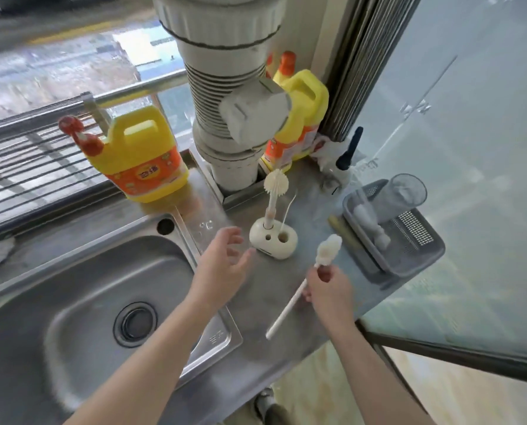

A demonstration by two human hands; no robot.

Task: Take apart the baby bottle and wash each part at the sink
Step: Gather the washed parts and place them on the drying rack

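left hand [222,265] hovering, fingers spread, just beside cream oval brush holder [273,242] | right hand [328,289] gripping white long-handled bottle brush [289,306] | clear cylindrical baby bottle [407,191] standing in grey plastic drain tray [424,256] at steel surface's [256,302] right edge, beyond the right hand

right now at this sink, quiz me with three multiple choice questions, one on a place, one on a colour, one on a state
1. Where does the round-headed brush stand?
A) in the sink basin
B) in the white holder on the counter
C) in the grey tray

2. What colour is the detergent jug behind the sink?
A) yellow
B) blue
C) green

3. What is the right hand doing?
A) hanging empty
B) lying flat on the counter
C) gripping the long white brush

Answers:
1 B, its handle stands in a holder slot.
2 A, yellow body with an orange label.
3 C, fingers curl round the handle below the head.
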